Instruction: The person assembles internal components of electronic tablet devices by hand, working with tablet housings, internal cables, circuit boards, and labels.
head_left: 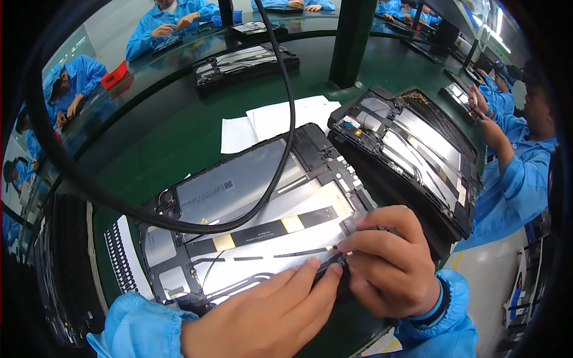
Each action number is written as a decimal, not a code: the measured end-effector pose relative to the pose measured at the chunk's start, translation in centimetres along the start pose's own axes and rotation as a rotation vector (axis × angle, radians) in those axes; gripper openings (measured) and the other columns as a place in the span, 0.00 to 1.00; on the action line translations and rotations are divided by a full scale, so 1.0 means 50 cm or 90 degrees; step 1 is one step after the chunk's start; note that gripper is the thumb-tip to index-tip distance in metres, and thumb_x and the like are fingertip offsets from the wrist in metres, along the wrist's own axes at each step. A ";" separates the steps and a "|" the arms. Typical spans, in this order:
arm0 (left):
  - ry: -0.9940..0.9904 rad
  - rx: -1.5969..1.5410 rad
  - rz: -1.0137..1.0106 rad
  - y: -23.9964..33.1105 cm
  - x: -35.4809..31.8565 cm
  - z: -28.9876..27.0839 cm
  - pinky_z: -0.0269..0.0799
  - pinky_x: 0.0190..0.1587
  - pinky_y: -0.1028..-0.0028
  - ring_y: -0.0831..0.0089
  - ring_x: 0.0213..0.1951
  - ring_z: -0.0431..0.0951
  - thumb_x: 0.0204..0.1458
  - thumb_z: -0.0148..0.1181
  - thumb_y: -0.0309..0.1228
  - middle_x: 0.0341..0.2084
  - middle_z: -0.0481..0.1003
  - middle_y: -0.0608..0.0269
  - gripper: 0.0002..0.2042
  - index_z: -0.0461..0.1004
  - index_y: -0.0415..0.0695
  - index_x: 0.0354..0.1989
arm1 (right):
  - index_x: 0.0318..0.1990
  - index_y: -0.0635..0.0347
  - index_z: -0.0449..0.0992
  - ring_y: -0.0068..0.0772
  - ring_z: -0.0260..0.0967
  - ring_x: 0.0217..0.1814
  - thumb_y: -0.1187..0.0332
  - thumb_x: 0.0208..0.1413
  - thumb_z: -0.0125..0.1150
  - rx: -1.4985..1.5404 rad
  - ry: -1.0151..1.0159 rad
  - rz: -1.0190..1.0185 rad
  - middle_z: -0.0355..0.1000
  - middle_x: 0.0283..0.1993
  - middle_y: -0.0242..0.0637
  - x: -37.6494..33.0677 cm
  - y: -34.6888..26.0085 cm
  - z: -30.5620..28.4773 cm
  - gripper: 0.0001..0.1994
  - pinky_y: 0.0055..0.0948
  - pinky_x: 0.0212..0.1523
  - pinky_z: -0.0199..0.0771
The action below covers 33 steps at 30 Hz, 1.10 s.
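Note:
An opened tablet (256,203) lies tilted before me, its silver inner plate, grey battery (233,179) and a wide black ribbon cable (262,235) with gold patches all bare. My left hand (268,313) rests with outstretched fingers on the tablet's near edge. At the near right corner, the thumb and index finger of my right hand (394,262) pinch together by the end of a thin black cable (304,252). What lies between those fingertips is hidden. A dark band circles my right wrist.
A thick black cord (290,107) loops across the view. To the right stands a stack of opened tablets (412,149). White papers (280,119), a sheet of black strips (122,256) and stacked dark panels (62,256) surround the work. Co-workers in blue sit left, right and across the green table (197,125).

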<state>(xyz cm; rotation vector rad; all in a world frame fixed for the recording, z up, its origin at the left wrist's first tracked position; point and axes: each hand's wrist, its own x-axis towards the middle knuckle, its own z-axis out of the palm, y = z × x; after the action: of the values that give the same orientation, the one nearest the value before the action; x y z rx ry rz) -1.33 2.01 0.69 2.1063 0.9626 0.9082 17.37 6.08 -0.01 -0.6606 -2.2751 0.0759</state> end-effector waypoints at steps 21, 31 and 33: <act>0.432 -0.079 -0.324 -0.093 -0.198 -0.099 0.55 0.54 0.70 0.62 0.51 0.62 0.46 0.55 0.31 0.50 0.60 0.48 0.30 0.50 0.34 0.57 | 0.37 0.73 0.68 0.48 0.58 0.46 0.66 0.46 0.57 -0.017 0.154 0.344 0.64 0.41 0.49 -0.079 -0.022 0.020 0.17 0.38 0.47 0.58; 0.560 -0.241 -0.191 0.004 -0.153 -0.070 0.55 0.52 0.76 0.69 0.51 0.60 0.44 0.52 0.25 0.53 0.54 0.50 0.37 0.36 0.34 0.60 | 0.43 0.68 0.64 0.25 0.59 0.41 0.69 0.50 0.54 0.340 0.390 0.450 0.64 0.40 0.38 -0.015 -0.047 0.016 0.15 0.22 0.45 0.58; 0.644 -0.209 -0.194 0.028 -0.171 -0.083 0.60 0.47 0.78 0.73 0.48 0.63 0.45 0.49 0.22 0.53 0.55 0.53 0.35 0.37 0.36 0.61 | 0.45 0.69 0.62 0.26 0.60 0.42 0.72 0.48 0.54 0.586 0.416 0.391 0.63 0.41 0.38 0.068 -0.070 0.010 0.17 0.23 0.46 0.58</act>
<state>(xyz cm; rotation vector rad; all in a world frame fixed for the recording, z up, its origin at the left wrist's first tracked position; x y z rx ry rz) -8.30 -4.59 1.33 1.1115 1.4229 1.8579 13.51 4.74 2.70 -0.6950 -1.1490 0.9771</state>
